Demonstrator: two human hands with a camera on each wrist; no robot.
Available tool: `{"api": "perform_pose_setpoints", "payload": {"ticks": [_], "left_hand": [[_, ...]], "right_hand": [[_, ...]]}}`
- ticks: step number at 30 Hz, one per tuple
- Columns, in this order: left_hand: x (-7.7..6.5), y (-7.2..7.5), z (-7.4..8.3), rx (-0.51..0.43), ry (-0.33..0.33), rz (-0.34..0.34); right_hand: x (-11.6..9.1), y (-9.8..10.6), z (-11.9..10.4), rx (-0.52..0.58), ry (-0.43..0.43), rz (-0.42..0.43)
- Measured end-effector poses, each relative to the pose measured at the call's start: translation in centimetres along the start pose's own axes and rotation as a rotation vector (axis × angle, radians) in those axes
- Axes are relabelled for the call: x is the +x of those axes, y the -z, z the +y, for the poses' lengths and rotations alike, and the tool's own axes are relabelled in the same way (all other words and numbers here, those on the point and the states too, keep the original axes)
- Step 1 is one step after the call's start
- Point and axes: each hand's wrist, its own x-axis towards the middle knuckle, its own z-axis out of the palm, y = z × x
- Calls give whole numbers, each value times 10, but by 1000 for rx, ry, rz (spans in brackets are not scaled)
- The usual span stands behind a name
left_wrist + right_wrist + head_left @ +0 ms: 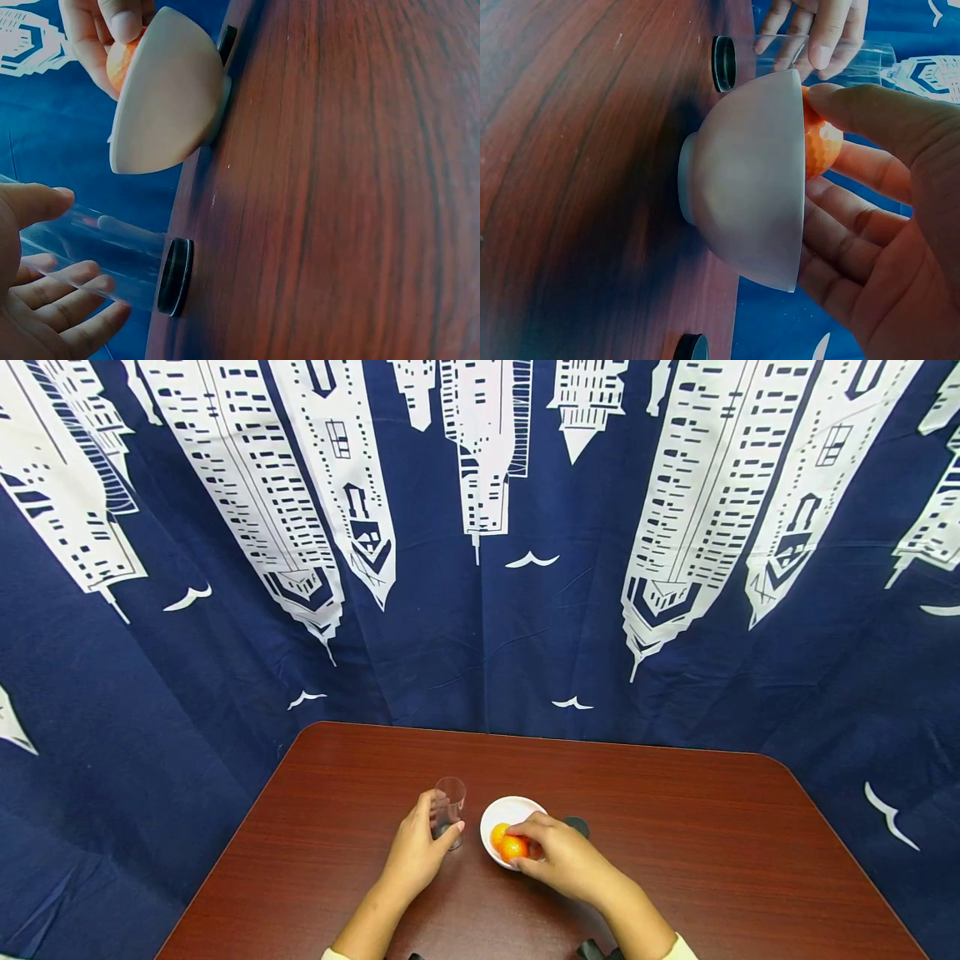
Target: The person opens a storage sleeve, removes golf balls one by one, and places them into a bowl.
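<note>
A white bowl (493, 814) holds two orange golf balls, and its outside wall (742, 180) fills the middle of the right wrist view. My right hand (567, 853) reaches over the bowl's right rim. Its thumb and forefinger pinch one dimpled golf ball (823, 146) at the rim; the second golf ball (499, 833) lies beside it. To the left stands a clear tube (450, 802) with a black base (175, 277), upright on the table. My left hand (420, 843) is around the tube, thumb on the near side, fingers loosely spread behind it.
The dark red wooden table (675, 827) has rounded far corners. A small black disc (577, 826) lies just right of the bowl, partly behind my right hand. A blue cloth with white buildings and birds (480, 635) hangs behind the table's far edge.
</note>
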Motion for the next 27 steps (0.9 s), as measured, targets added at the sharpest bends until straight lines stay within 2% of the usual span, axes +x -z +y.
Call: {"api": "perform_pose_setpoints", "payload": {"ticks": [12, 19, 27], "left_hand": [[0, 1, -5, -21, 17, -39], [1, 1, -5, -19, 33, -32], [1, 0, -5, -31, 26, -19]], "right_hand": [[0, 0, -2, -33, 24, -8], [0, -4, -3, -73, 72, 42], [0, -8, -1, -97, 76, 78]]}}
